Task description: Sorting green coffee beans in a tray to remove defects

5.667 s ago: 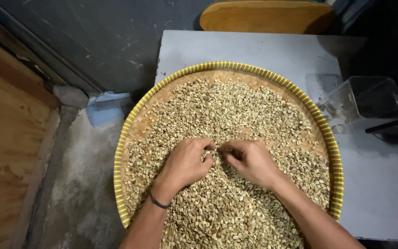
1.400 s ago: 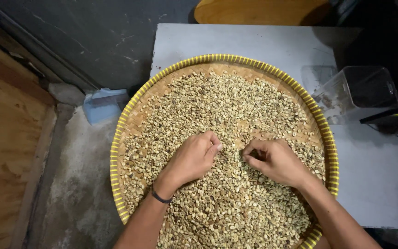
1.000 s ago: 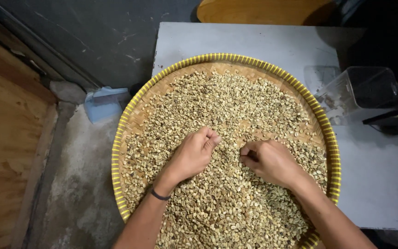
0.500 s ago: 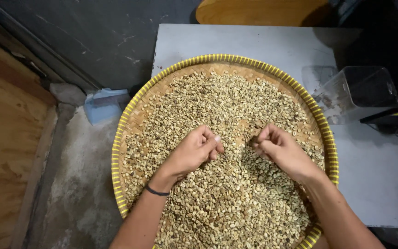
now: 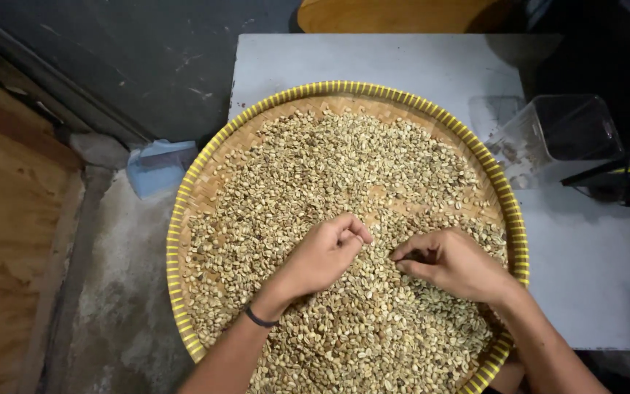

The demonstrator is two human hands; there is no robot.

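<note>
The round tray (image 5: 184,219) overhangs the table (image 5: 592,270) at its left edge. Both hands rest on the beans (image 5: 344,168) mid-tray: left hand (image 5: 322,255) loosely curled, right hand (image 5: 450,263) pinching beans.

A round woven bamboo tray with a yellow rim (image 5: 184,211) sits on the pale grey tabletop (image 5: 592,270), overhanging at nine o'clock. Pale green coffee beans (image 5: 344,168) fill it — left hand (image 5: 322,255) and right hand (image 5: 450,263) rest in them toward six. A clear plastic container (image 5: 555,138) lies at two o'clock.
</note>
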